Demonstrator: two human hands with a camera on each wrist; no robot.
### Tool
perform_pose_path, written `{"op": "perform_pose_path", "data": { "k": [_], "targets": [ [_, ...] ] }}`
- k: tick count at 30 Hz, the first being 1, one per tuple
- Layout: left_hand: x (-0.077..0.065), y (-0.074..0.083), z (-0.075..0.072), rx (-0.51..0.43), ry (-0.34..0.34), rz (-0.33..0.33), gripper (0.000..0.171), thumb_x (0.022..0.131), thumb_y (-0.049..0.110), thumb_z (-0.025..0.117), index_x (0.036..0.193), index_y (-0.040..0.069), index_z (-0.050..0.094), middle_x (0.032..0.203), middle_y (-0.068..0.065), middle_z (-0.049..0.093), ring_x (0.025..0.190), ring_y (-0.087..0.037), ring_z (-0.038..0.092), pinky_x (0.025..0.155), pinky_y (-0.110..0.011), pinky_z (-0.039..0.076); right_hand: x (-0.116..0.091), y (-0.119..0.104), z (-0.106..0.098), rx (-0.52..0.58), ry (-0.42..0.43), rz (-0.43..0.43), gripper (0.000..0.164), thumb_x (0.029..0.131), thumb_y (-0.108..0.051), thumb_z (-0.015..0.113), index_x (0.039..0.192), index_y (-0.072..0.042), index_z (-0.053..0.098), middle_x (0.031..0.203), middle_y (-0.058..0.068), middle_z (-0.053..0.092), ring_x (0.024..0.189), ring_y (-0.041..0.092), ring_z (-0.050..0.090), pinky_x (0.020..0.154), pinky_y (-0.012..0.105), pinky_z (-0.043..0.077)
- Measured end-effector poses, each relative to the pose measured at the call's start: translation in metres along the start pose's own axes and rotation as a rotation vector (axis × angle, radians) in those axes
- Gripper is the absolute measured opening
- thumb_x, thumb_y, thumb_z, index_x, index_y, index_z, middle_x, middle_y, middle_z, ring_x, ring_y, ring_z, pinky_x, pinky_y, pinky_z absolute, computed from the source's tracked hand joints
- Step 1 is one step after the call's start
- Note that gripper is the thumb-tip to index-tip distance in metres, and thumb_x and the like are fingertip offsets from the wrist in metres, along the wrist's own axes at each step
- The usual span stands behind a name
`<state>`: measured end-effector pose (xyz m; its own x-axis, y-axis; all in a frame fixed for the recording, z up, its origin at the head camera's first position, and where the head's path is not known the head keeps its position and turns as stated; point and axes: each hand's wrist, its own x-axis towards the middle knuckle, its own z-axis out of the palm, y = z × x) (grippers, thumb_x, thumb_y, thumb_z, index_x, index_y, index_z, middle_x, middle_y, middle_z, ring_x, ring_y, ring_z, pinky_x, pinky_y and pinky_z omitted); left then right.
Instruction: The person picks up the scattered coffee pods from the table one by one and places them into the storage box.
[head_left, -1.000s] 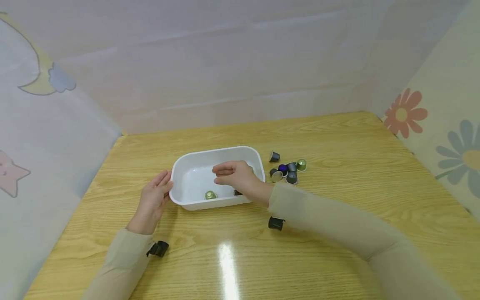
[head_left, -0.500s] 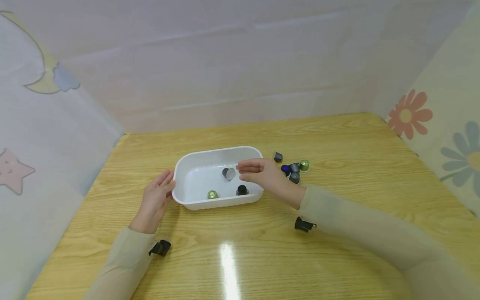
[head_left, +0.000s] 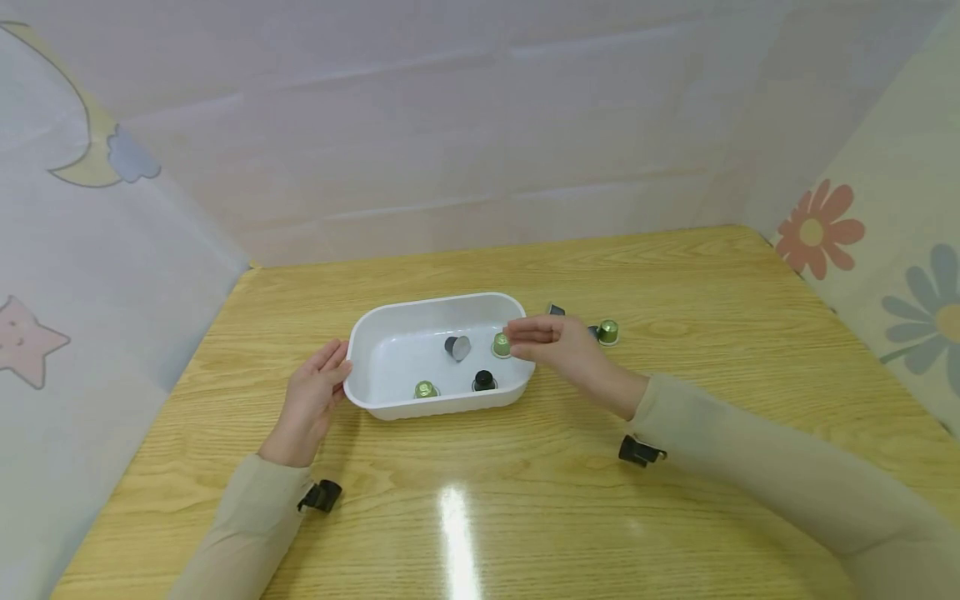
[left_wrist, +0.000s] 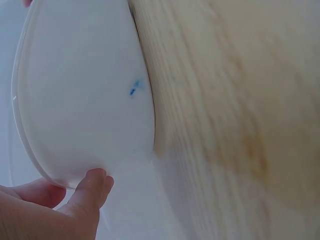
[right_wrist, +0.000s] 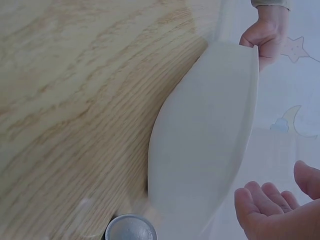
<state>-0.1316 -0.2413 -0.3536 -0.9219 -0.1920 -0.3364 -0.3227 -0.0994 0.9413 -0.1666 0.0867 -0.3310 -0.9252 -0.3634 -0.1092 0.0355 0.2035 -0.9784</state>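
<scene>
My left hand [head_left: 306, 408] grips the left end of a white plastic tub [head_left: 386, 362], and the left wrist view shows fingers [left_wrist: 92, 187] against its outer wall. Inside the tub are a green coffee capsule [head_left: 425, 390], a black one [head_left: 484, 381], a grey one lying on its side [head_left: 458, 348] and another green one [head_left: 502, 345] by the right end. Over the tub's right rim hovers my right hand [head_left: 573, 358], fingers extended and holding nothing. In the right wrist view its fingers [right_wrist: 255, 197] spread beside the tub wall.
Right of the tub, partly hidden behind my right hand, lie more capsules: a green one [head_left: 609, 332] and a dark one [head_left: 555, 309]. A capsule's silver lid [right_wrist: 131, 229] shows in the right wrist view. The wooden table [head_left: 712, 292] meets printed cloth walls behind and at both sides.
My right hand has moved rightward from over the tub's middle to its right rim, uncovering the capsules inside and covering some outside. The left hand keeps its grip.
</scene>
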Motion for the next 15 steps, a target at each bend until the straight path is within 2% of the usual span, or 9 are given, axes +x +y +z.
{"op": "perform_pose_path", "data": {
  "k": [15],
  "targets": [
    [0.000, -0.001, 0.000, -0.009, 0.010, -0.003, 0.059, 0.103, 0.004, 0.043, 0.155, 0.007, 0.015, 0.158, -0.005, 0.025, 0.140, -0.017, 0.031, 0.092, -0.019, 0.045, -0.006, 0.006, -0.017, -0.026, 0.049, -0.003, 0.039, 0.092, -0.004, 0.066, 0.129, 0.005, 0.058, 0.130, 0.020, 0.059, 0.119, 0.026, 0.058, 0.089, 0.025, 0.049]
  ]
}}
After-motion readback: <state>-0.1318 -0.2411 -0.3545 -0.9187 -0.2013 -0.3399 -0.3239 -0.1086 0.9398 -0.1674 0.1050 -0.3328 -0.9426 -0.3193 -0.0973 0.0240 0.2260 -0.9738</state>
